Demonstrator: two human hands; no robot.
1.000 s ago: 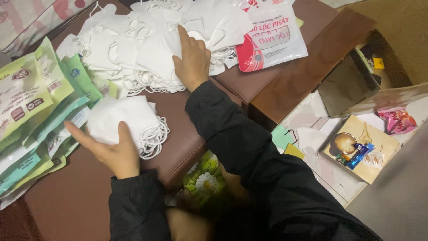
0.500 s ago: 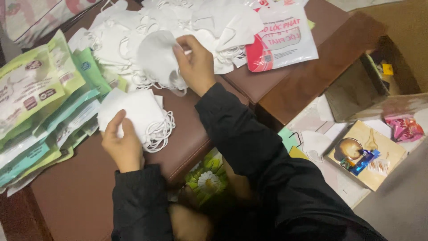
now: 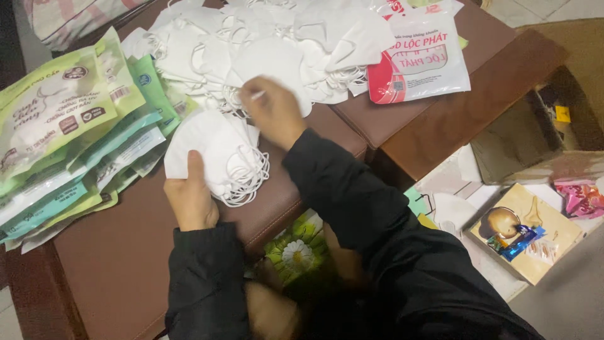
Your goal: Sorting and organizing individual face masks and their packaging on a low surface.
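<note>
My left hand [image 3: 189, 195] grips a small stack of white face masks [image 3: 211, 154] with dangling ear loops, held over the brown leather surface [image 3: 119, 258]. My right hand [image 3: 272, 112] pinches one white mask [image 3: 267, 63] and lays it onto the top of that stack. A big loose heap of white masks [image 3: 296, 38] lies just behind the right hand, touching it.
Green and teal flat packages [image 3: 56, 145] are fanned out at the left. A red-and-white plastic bag [image 3: 421, 60] lies at the back right. On the floor to the right sit an open cardboard box [image 3: 522, 132], a tan box [image 3: 525, 230] and a pink wrapper [image 3: 582, 196].
My right hand lifted a mask out of the heap and brought it back toward the stack. My left hand kept hold of the stack, shifting it slightly right.
</note>
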